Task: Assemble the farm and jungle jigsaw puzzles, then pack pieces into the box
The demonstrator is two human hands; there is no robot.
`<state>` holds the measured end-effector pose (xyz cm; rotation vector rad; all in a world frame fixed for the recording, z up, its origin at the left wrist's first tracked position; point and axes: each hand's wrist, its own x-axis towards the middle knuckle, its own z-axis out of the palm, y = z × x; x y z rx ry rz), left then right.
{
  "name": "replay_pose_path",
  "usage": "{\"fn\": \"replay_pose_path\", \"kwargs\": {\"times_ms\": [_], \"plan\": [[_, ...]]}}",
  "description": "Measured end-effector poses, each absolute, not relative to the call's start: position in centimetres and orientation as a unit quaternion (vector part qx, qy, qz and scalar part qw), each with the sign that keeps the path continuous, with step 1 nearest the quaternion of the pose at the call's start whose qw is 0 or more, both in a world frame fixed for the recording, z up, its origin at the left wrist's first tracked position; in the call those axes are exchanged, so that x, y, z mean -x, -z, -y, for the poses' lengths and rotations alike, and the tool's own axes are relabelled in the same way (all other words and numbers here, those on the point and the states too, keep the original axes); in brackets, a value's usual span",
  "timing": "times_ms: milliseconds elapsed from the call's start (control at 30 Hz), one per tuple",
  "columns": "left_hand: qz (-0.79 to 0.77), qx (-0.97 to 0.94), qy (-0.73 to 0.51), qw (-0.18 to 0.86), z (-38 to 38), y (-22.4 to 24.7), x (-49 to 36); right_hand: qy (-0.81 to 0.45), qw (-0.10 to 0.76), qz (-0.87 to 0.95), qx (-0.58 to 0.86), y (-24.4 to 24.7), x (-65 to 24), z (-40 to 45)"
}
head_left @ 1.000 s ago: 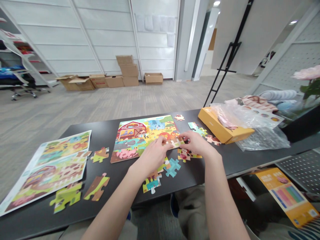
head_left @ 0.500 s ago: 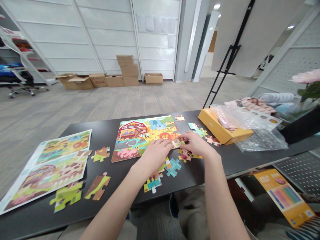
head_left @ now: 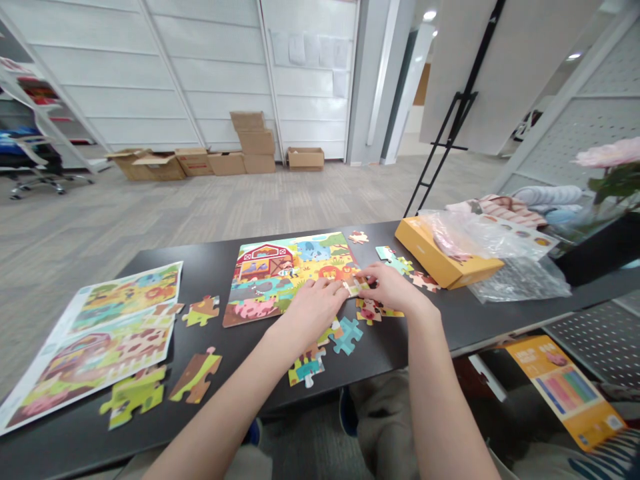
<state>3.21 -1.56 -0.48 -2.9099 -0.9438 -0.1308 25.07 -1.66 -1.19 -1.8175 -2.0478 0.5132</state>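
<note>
A farm-animal puzzle (head_left: 280,270) lies on the black table, its pieces joined into a sheet with a red barn at the upper left. My left hand (head_left: 317,303) rests over its lower right part, fingers bent, fingertips beside a pale puzzle piece (head_left: 355,287). Fingers of my right hand (head_left: 387,283) pinch that piece at the puzzle's lower right corner. Just below my hands are a teal piece (head_left: 347,335), a piece with a cow's face (head_left: 370,311) and several overlapping pieces (head_left: 306,367).
Printed picture sheets (head_left: 125,320) and loose pieces (head_left: 135,393) lie at left. At right, a yellow box (head_left: 445,257) holds clear plastic, with more pieces (head_left: 397,261) beside it. A black stand (head_left: 445,140) rises behind the table. Cardboard boxes (head_left: 227,163) line the far wall.
The view has shifted slightly. Both hands stay at the same corner of the puzzle, with no clear movement of the pieces.
</note>
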Motion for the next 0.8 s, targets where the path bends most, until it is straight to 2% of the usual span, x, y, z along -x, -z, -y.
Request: {"fn": "replay_pose_path", "kwargs": {"times_ms": [233, 800], "plan": [[0.307, 0.950, 0.065, 0.000, 0.5, 1.6, -2.2, -0.188, 0.172, 0.725, 0.639, 0.9, -25.0, 1.8], [0.295, 0.952, 0.062, 0.051, 2.0, 1.4, -2.8, -0.176, 0.161, 0.731, 0.639, 0.6, -24.8, 1.9]]}}
